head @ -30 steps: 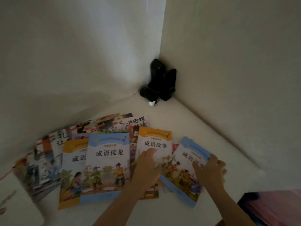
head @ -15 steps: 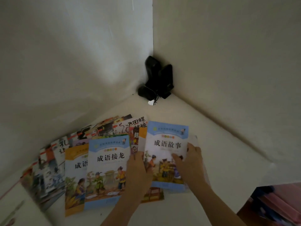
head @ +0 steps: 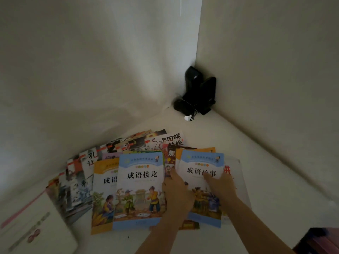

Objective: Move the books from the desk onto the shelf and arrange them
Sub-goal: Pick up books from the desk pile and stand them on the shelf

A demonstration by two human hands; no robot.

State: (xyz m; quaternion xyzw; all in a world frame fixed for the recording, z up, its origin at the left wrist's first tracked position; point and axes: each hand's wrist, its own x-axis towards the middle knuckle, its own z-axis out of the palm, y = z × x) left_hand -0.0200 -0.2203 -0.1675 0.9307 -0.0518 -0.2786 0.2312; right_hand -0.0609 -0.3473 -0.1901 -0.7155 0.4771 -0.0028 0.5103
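On the white shelf (head: 266,180), near its corner, I see the books (head: 110,171) fanned out flat. My left hand (head: 178,191) and right hand (head: 222,186) press straight fingers on the blue-covered book (head: 201,167), which lies atop an orange one just beside another blue book (head: 140,189). Black speakers (head: 199,92) stand in the corner.

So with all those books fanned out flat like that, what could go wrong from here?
1. Both hands, left hand and right hand, press the blue book, which lies on an orange book; a push might drag that one askew too.
2. The overlapping row of books against the left wall could slide further apart if nudged.
3. The black gadget in the corner has a loose cord; books shoved back might snag it.
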